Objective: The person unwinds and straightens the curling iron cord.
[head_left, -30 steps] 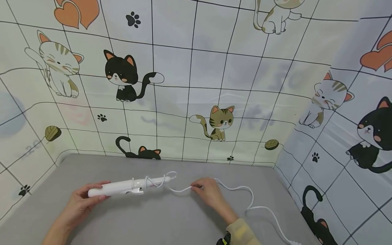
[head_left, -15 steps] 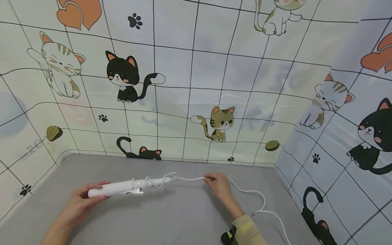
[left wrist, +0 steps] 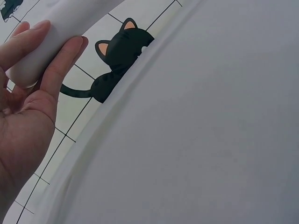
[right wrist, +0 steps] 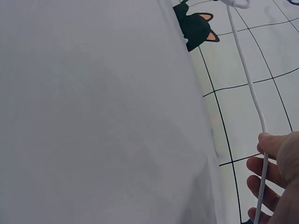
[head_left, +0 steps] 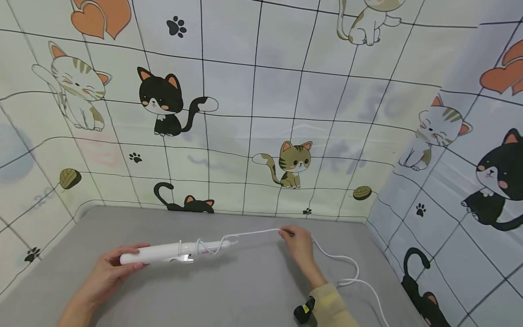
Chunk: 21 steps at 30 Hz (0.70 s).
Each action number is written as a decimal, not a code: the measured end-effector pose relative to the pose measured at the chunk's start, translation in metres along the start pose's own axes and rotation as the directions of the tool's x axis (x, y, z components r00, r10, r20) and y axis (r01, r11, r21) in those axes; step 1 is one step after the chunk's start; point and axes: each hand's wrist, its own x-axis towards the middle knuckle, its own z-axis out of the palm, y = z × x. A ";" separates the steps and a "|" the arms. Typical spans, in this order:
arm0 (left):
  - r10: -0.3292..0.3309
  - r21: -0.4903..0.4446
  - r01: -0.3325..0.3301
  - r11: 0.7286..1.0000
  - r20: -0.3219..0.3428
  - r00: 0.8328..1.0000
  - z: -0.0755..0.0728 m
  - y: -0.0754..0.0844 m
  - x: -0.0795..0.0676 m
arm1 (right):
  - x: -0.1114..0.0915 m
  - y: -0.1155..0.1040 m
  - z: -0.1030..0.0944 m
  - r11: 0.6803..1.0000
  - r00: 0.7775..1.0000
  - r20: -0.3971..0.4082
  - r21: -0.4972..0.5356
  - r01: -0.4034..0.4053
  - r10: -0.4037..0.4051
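Right hand [head_left: 297,247]: farther from our left hand [head_left: 110,269] than a second ago, its thumb and fingers pinching the white cord [head_left: 257,232].
Left hand: we grip the white wand [head_left: 159,253] by one end.
White wand: extends from our left toward our right, cord looped around its far end.
Gray surface [head_left: 229,290]: spread beneath both hands.

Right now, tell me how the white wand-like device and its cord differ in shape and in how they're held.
The device is thick and straight; the cord is thin and bends into curves. The left hand grips the device near its end, while the right hand pinches the cord partway along. Both are white.
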 end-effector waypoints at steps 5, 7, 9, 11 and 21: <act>-0.007 0.024 0.008 1.000 -0.024 1.000 0.000 0.000 0.001 | -0.003 0.001 0.003 0.996 0.991 0.110 -0.047 0.080 -0.074; 0.001 0.004 -0.001 1.000 -0.014 1.000 0.000 0.001 0.002 | -0.005 0.000 0.003 0.991 0.979 0.169 -0.049 0.123 -0.113; 0.008 -0.017 -0.008 1.000 0.002 1.000 -0.001 0.001 0.002 | -0.007 -0.002 0.003 0.986 0.966 0.211 -0.035 0.163 -0.152; 0.005 -0.037 -0.005 0.999 0.013 1.000 0.000 0.003 0.002 | -0.009 -0.005 0.003 0.984 0.957 0.234 -0.007 0.180 -0.174; -0.022 -0.024 0.022 0.999 0.010 1.000 0.000 0.005 0.001 | -0.009 -0.023 0.014 0.963 0.917 0.331 0.223 0.152 -0.221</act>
